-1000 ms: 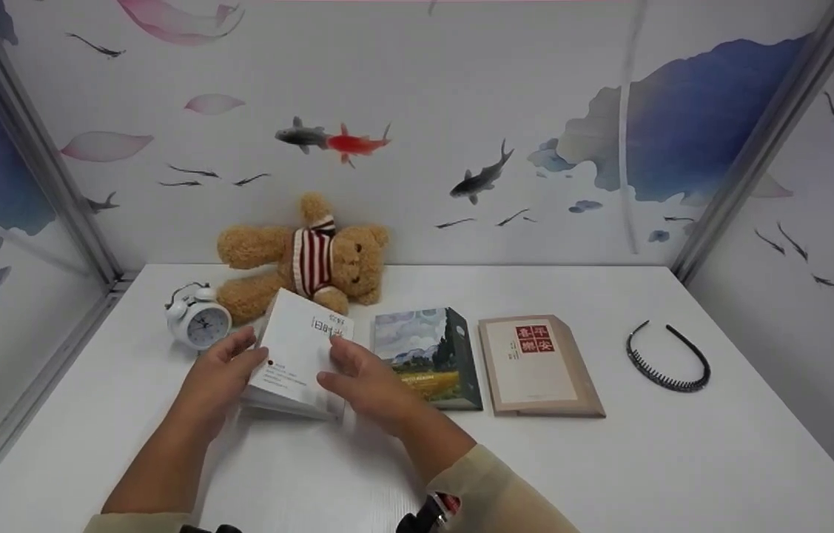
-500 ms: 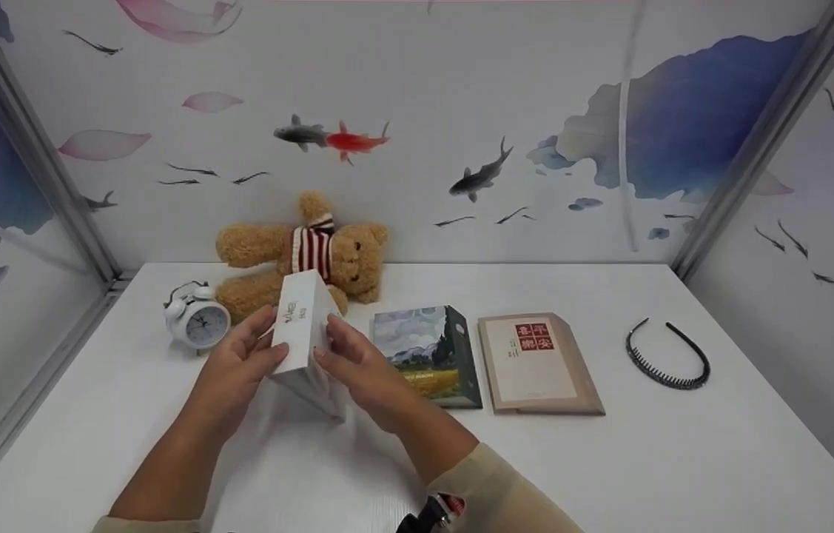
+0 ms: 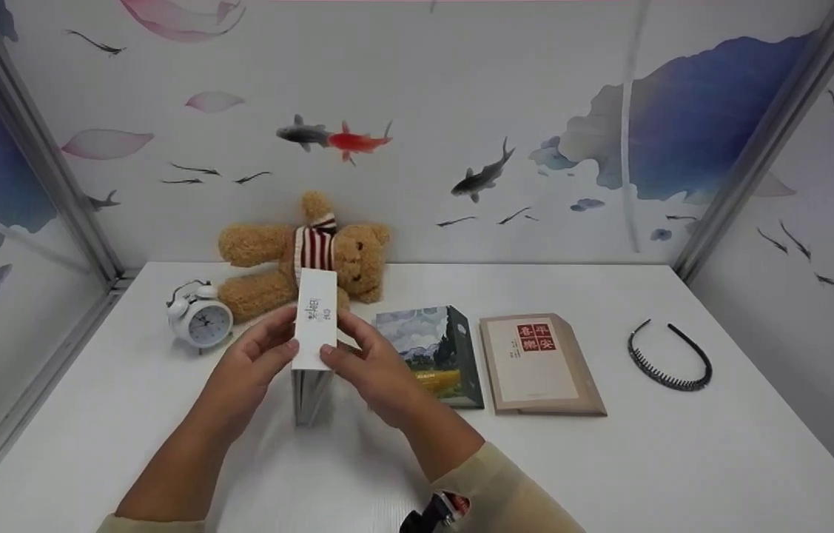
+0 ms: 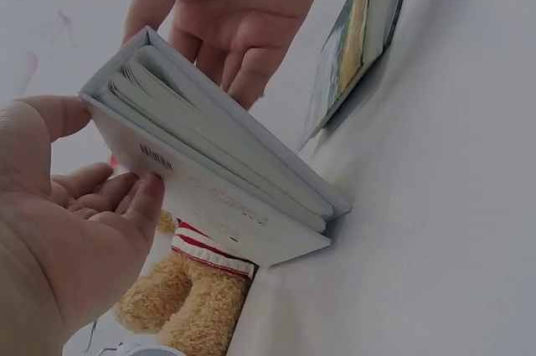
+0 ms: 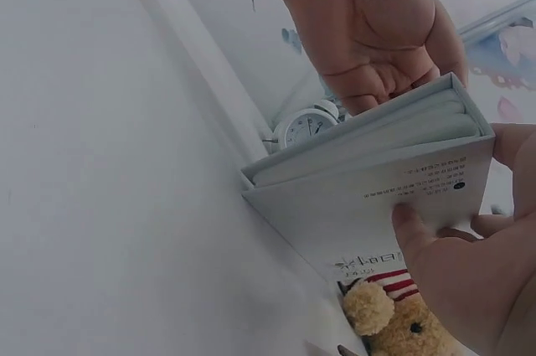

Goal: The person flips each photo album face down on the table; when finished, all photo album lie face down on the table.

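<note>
**White book stood on edge between two hands**

I see a white table boxed in by panels printed with fish and petals. From the grip: my left hand and right hand clamp the white book between them, fingers curled on the two covers, so it stands upright on its lower edge, spine up, near the table's middle. In the left wrist view the page block shows between stiff boards. I judge it rigid and fairly light, with smooth covers that could slip; holding both covers close to the spine looks safest, since the pages may fan open lower down.

At 12 o'clock from the book lies a teddy bear; at 10 o'clock stands a white alarm clock. At 3 o'clock, just beside my right hand, lies a painted-cover book, then a beige book, and well beyond, a black headband.
</note>
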The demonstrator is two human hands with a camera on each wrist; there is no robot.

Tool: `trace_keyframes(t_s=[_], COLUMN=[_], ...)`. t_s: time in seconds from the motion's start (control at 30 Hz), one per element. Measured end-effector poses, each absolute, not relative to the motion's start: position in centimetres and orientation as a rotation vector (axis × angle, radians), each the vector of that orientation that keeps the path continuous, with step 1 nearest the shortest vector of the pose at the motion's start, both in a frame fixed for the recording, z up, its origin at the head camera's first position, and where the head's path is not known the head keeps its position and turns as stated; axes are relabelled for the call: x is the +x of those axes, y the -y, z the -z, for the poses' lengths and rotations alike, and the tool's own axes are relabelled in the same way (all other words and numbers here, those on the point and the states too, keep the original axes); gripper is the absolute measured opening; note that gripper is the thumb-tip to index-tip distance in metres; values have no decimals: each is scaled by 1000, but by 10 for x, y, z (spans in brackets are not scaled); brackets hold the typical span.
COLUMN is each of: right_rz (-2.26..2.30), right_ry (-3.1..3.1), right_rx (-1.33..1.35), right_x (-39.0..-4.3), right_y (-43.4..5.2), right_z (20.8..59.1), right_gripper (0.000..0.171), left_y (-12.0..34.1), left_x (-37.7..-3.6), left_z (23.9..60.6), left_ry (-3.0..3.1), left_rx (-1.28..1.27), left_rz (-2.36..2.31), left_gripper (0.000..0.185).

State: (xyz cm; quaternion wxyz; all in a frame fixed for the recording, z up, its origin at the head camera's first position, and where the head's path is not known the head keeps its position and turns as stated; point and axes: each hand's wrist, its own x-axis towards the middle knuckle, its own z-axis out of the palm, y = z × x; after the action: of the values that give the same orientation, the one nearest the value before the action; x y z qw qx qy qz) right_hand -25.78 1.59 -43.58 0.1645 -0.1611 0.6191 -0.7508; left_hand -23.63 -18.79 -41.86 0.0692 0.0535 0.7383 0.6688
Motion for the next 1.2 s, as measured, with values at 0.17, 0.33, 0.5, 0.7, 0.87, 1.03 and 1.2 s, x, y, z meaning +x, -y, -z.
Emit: trace_keyframes(t_s=[0.17, 0.33, 0.5, 0.7, 0.87, 1.03, 1.2], right_rz=[2178, 2146, 2130, 2061, 1988, 1958, 1896], right_ry=[-1871, -1953, -1928, -1957, -2027, -2018, -2054], right_rx=[-376, -336, -327, -357, -373, -408, -383], right_x=[-262, -265, -267, -268, -269, -270, -272], right_y=[-20, -22, -23, -23, -21, -19, -20], right_z=[433, 432, 436, 447, 454, 459, 465], right_gripper=[74, 80, 84, 87, 78, 71, 72], left_y=[187, 192, 202, 212, 216, 218, 218], left_x=[-240, -243, -245, -249, -251, -254, -256], left_z=[429, 437, 442, 450, 454, 456, 458], left_ry=[-2237, -2261, -2303, -2330, -2332, -2360, -2385], left_rx=[58, 0, -50, -105, -107, -153, -187], left_rz=[-1828, -1681, -1628, -1637, -1652, -1639, -1611], left_gripper=[65, 68, 69, 76, 77, 80, 84])
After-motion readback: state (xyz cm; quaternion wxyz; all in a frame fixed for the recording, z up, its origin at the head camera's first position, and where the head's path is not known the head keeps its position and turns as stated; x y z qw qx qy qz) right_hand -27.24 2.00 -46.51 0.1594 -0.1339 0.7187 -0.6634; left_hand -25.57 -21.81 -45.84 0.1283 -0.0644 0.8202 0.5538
